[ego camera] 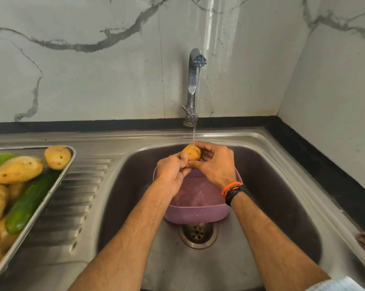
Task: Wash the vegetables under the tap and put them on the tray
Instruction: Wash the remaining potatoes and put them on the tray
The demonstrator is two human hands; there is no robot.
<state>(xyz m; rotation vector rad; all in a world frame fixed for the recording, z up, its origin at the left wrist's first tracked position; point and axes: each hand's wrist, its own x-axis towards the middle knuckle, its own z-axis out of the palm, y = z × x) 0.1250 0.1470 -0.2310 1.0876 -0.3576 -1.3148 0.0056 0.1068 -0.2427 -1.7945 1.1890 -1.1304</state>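
Stainless steel sink basin is seen with a purple perforated plastic colander inside; above it a small yellow potato is gripped by the left hand and right hand under the chrome tap's stream, with the steel tray of washed vegetables at the left.

Left hand: reached forward from my bare forearm, back of the hand facing up, fingers curled and thumb pressed toward my other hand, gripping what I held between the two. Right hand: reached forward likewise, back up, wrist bent slightly inward, fingers curled over the top and far side of the same held piece, fingertips meeting my left thumb. Both hands were touching each other. Right wrist: orange and black bands wrapped around it. Right forearm: bare, a pale sleeve edge showing near the elbow.
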